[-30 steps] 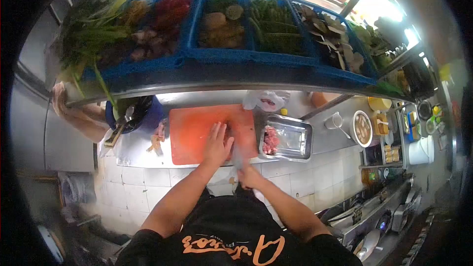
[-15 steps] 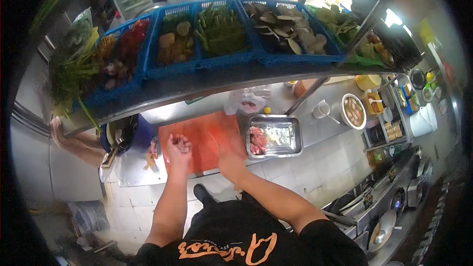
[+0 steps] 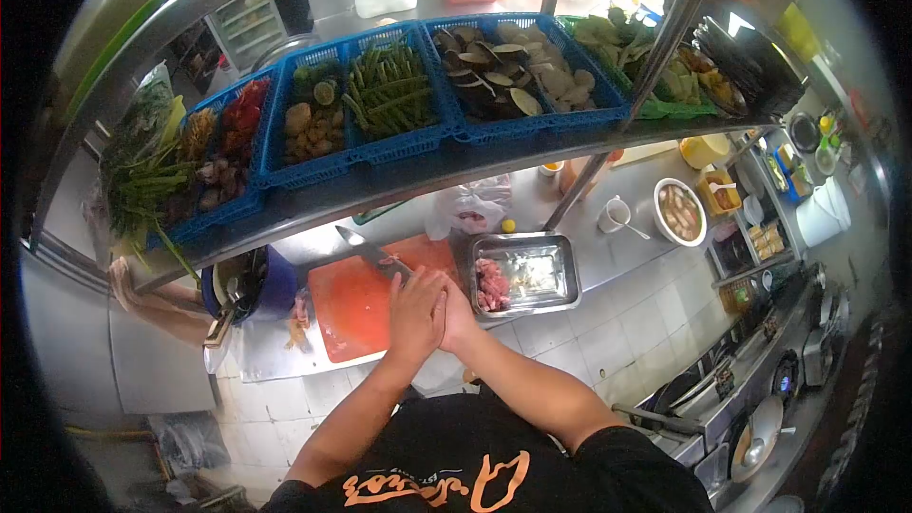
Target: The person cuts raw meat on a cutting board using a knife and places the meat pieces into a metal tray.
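Observation:
My left hand [image 3: 416, 309] and my right hand [image 3: 459, 315] press together over the right part of the orange cutting board [image 3: 350, 309]. A knife [image 3: 363, 245] sticks out from the hands toward the upper left, its handle in my right hand and mostly hidden. The fingers of my left hand are closed together against my right hand; what lies between the palms is hidden. Just right of the hands is a steel tray [image 3: 546, 271] with pink chopped meat [image 3: 492, 285] at its left side.
Above hangs a shelf [image 3: 380, 192] with blue baskets of vegetables. A plastic bag [image 3: 472, 204] lies behind the tray. Left of the board are scraps [image 3: 299, 321] and a blue bucket [image 3: 275, 290]. Another person's arm [image 3: 157, 299] is at the far left. A cup [image 3: 614, 215] and bowl [image 3: 679, 212] stand right.
My left hand, which was palm up with meat pieces on the board's left, has moved right and met my right hand. The knife now points to the upper left.

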{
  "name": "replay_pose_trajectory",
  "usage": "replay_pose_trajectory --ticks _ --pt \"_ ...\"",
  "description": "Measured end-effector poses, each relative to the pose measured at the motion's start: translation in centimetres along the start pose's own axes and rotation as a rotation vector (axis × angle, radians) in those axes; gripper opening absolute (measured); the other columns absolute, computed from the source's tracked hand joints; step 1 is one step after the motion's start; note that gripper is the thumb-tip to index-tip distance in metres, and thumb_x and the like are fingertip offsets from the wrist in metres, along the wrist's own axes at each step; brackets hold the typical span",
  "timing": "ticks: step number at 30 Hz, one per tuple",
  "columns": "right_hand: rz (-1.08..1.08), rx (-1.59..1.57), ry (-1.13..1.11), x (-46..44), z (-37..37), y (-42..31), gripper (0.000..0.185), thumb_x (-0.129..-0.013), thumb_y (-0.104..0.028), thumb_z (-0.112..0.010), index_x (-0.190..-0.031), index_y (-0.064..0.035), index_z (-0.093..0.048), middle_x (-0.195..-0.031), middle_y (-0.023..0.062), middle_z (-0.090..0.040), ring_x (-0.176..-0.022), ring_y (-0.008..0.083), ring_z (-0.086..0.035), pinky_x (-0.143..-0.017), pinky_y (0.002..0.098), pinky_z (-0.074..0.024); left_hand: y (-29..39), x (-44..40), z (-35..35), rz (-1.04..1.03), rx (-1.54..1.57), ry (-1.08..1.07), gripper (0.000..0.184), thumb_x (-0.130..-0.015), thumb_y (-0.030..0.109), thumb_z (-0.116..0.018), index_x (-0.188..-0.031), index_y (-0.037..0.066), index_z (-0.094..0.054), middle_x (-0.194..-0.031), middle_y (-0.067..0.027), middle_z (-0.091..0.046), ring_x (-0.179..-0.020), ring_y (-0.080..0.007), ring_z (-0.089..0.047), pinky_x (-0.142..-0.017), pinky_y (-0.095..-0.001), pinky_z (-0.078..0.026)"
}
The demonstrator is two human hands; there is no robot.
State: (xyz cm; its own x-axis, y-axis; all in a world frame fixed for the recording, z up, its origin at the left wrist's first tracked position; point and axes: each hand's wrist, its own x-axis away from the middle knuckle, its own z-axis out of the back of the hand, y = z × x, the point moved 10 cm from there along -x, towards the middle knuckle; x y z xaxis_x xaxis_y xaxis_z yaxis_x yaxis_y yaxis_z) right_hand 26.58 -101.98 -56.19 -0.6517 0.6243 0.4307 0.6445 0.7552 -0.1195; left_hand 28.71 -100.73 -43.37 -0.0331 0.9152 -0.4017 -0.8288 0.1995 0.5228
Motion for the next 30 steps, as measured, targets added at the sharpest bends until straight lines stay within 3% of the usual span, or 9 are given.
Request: replay_pose_trajectory --ticks 2,7,9,11,14,18,21,24,30 --pt "0.096 0.055 0.118 1.7 0.1 -1.1 0.039 -0.102 -0.05 -0.048 -0.104 -0.0153 -0.065 -0.103 0.0044 -0.07 -0.096 0.0216 -0.068 -0.086 0.0413 -0.0548 0.6 0.3 -0.9 0.017 -0.143 -0.064 0.039 -0.098 0.019 -0.054 -0.135 0.006 -0.06 -0.148 -0.0154 -0.052 -0.141 -0.0394 -0.04 -0.117 -0.0613 -0.019" --pt "0.094 0.342 0.368 3.7 5.2 -4.0 0.03 -0.101 -0.045 -0.053 -0.107 -0.0179 -0.066 -0.089 -0.0001 -0.067 -0.077 0.0158 -0.064 -0.065 0.0319 -0.051 -0.9 2.9 -3.0 0.094 0.103 -0.15 0.042 -0.096 0.02 -0.057 -0.135 0.004 -0.059 -0.146 -0.0171 -0.053 -0.139 -0.0382 -0.043 -0.116 -0.0555 -0.028" --pt "-0.037 0.194 -0.005 1.9 7.7 -7.0 0.024 -0.1 -0.039 -0.056 -0.105 -0.0176 -0.066 -0.069 -0.0027 -0.059 -0.058 0.011 -0.053 -0.05 0.0267 -0.0379 -3.4 3.0 -3.2 0.19 0.213 -0.144 0.043 -0.095 0.02 -0.058 -0.135 0.003 -0.058 -0.142 -0.0188 -0.055 -0.135 -0.0385 -0.047 -0.114 -0.0511 -0.033" --pt "0.151 0.403 0.234 4.5 5.5 -12.2 0.02 -0.1 -0.034 -0.057 -0.105 -0.0155 -0.065 -0.062 -0.003 -0.052 -0.053 0.0093 -0.046 -0.048 0.0249 -0.0309 -7.4 2.8 -3.3 0.286 0.212 -0.153 0.043 -0.094 0.02 -0.06 -0.134 0.002 -0.057 -0.136 -0.0203 -0.057 -0.129 -0.0389 -0.051 -0.11 -0.0467 -0.038" --pt "0.129 0.434 0.042 7.1 0.1 -14.6 0.021 -0.099 -0.034 -0.058 -0.102 -0.0142 -0.065 -0.07 -0.0003 -0.057 -0.056 0.0149 -0.052 -0.051 0.0337 -0.0429 -11.8 -0.6 -2.2 0.329 0.063 -0.007 0.037 -0.092 0.016 -0.059 -0.126 0.001 -0.061 -0.119 -0.0208 -0.061 -0.116 -0.0398 -0.057 -0.101 -0.0474 -0.046" --pt "0.226 0.46 0.243 7.8 1.5 -15.2 0.021 -0.1 -0.03 -0.057 -0.112 -0.0143 -0.064 -0.091 0.0038 -0.071 -0.075 0.0175 -0.068 -0.062 0.0352 -0.0547 -18.1 -3.4 -5.3 0.372 -0.169 -0.053 0.033 -0.087 0.014 -0.063 -0.117 0.002 -0.066 -0.111 -0.0216 -0.062 -0.11 -0.0402 -0.06 -0.096 -0.0482 -0.049" --pt "0.202 0.447 0.125 6.8 3.2 -12.9 0.026 -0.099 -0.031 -0.06 -0.117 -0.0129 -0.062 -0.086 -0.0002 -0.067 -0.07 0.0124 -0.062 -0.058 0.0268 -0.0505 -18.7 -4.9 -8.0 0.312 -0.286 -0.234 0.023 -0.085 0.013 -0.064 -0.103 0.002 -0.07 -0.107 -0.0228 -0.064 -0.103 -0.0422 -0.062 -0.092 -0.0513 -0.051" --pt "0.123 0.458 0.151 8.3 5.2 -10.5 0.023 -0.098 -0.04 -0.062 -0.104 -0.0178 -0.066 -0.084 -0.0028 -0.066 -0.072 0.0108 -0.062 -0.057 0.0271 -0.0466 -18.2 -5.4 -8.1 0.361 -0.289 -0.243 0.015 -0.083 0.011 -0.064 -0.092 0.002 -0.071 -0.102 -0.0232 -0.066 -0.1 -0.0426 -0.065 -0.09 -0.0526 -0.052" --pt "0.106 0.366 0.257 11.2 9.0 -9.6 0.016 -0.096 -0.034 -0.066 -0.104 -0.0204 -0.065 -0.085 -0.0036 -0.066 -0.073 0.0112 -0.062 -0.058 0.0283 -0.0479 -18.9 -6.7 -10.0 0.34 -0.357 -0.404 0.017 -0.084 0.012 -0.064 -0.096 0.001 -0.07 -0.104 -0.0253 -0.066 -0.102 -0.042 -0.066 -0.09 -0.0511 -0.053"
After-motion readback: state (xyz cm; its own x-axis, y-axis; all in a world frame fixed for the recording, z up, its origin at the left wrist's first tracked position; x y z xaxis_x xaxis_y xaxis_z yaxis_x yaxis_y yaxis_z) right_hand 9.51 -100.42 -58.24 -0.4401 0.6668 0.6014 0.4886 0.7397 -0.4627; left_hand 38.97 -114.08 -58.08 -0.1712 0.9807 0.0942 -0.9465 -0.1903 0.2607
